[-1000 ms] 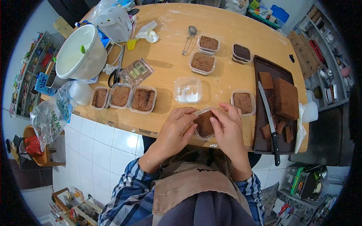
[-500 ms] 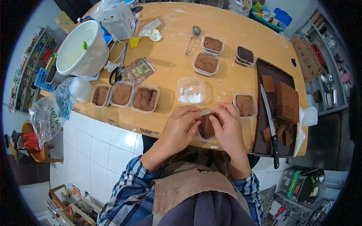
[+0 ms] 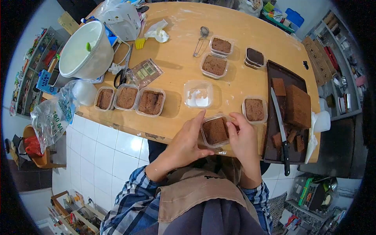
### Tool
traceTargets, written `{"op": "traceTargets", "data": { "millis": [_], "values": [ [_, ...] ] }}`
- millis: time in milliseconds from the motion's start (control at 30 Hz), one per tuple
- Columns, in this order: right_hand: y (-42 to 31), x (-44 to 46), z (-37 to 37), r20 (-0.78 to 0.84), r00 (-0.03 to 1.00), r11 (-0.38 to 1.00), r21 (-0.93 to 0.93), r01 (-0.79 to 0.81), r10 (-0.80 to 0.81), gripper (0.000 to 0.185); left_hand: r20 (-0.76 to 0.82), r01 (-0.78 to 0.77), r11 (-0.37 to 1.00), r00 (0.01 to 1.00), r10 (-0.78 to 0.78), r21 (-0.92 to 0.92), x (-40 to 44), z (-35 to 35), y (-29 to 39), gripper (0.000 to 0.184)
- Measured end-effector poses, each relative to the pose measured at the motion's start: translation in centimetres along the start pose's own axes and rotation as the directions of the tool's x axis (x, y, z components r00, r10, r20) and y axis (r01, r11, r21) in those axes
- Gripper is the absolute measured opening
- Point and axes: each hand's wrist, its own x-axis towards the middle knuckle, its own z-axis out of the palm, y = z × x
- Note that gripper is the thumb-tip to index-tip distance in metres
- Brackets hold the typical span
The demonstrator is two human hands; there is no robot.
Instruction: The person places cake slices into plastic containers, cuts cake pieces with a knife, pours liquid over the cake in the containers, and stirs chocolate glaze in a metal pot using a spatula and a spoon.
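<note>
One small clear tub (image 3: 203, 136) with brown cake (image 3: 216, 131) sits close to the near edge of the tabletop (image 3: 176, 35), between the two hands. The left hand (image 3: 186, 139) is open beside it; the right hand (image 3: 244, 137) is at its rim, but I cannot tell if it grips. Counting this one, seven tubs hold brown cake, one tub (image 3: 250, 65) has a dark top, and one tub (image 3: 198, 84) has white stuff (image 3: 203, 98) inside. A gap lies between that last one and three cake tubs (image 3: 150, 115) in a row.

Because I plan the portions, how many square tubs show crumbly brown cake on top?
7: three tubs at the left, one tub at the right hand, one tub left of the tray, two tubs by the strainer.
</note>
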Motion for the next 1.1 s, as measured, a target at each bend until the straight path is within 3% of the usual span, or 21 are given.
{"op": "traceTargets", "data": {
  "millis": [167,267,333,367,433,500,533,633,667,767,867,967,1100],
  "values": [
    [0.4,-0.3,0.0,-0.031,0.999,0.999,0.036,0.008,-0.007,0.02,-0.063,0.014,0.999,0.998,-0.016,-0.029,-0.5,2.0,-1.4,0.105],
    [0.0,-0.7,-1.1,-0.068,0.998,0.992,0.129,0.001,0.008,0.019,-0.193,-0.145,0.971,0.975,0.108,-0.192,-0.5,2.8,-1.6,0.102],
    [0.0,-1.1,-2.0,-0.13,0.99,0.988,0.138,0.07,-0.052,0.019,-0.141,-0.153,0.873,0.985,0.098,-0.463,-0.7,2.9,-1.0,0.105],
    [-0.2,-1.4,-2.4,-0.145,0.988,0.981,0.182,0.07,-0.044,0.018,-0.115,-0.148,0.796,0.988,0.098,-0.587,-0.8,3.0,-0.8,0.107],
    [-0.5,-1.8,-3.2,-0.172,0.985,0.961,0.267,0.069,-0.022,0.017,0.027,0.016,0.357,0.999,0.024,-0.934,-0.7,4.0,0.0,0.101],
    [-0.6,-2.4,-3.6,-0.181,0.983,0.96,0.265,0.088,-0.04,0.017,0.252,0.248,-0.163,0.968,-0.005,-0.955,-0.6,4.4,1.1,0.101],
    [-0.6,-2.7,-3.6,-0.174,0.984,0.959,0.269,0.093,-0.046,0.017,0.278,0.269,-0.152,0.96,-0.04,-0.951,-0.5,5.3,1.5,0.098],
    [-0.6,-3.2,-3.7,-0.113,0.986,0.964,0.224,0.142,-0.119,0.016,0.218,0.268,-0.446,0.963,0.161,-0.854,-0.2,6.7,1.4,0.07],
    [-0.5,-3.3,-3.8,-0.088,0.985,0.966,0.199,0.165,-0.15,0.017,0.282,0.278,-0.256,0.959,0.021,-0.926,-0.2,6.9,1.7,0.078],
    [-0.8,-3.8,-4.3,-0.162,0.949,0.963,-0.027,0.27,-0.27,0.019,0.282,0.279,-0.041,0.955,-0.088,-0.959,-0.2,7.6,1.1,0.072],
    [-1.5,-4.6,-4.9,-0.157,0.924,0.934,0.025,0.356,-0.348,0.023,0.263,0.259,-0.053,0.958,-0.113,-0.964,-0.6,8.1,0.9,0.067],
    [-2.0,-4.8,-5.2,0.003,0.88,0.877,-0.088,0.473,-0.474,0.024,0.257,0.253,-0.061,0.964,-0.074,-0.966,-0.7,8.4,0.7,0.066],
    [-1.7,-4.6,-4.4,0.002,0.896,0.893,-0.077,0.443,-0.444,0.024,0.277,0.273,-0.054,0.957,-0.086,-0.961,-0.8,8.4,1.1,0.066]
  ]
}}
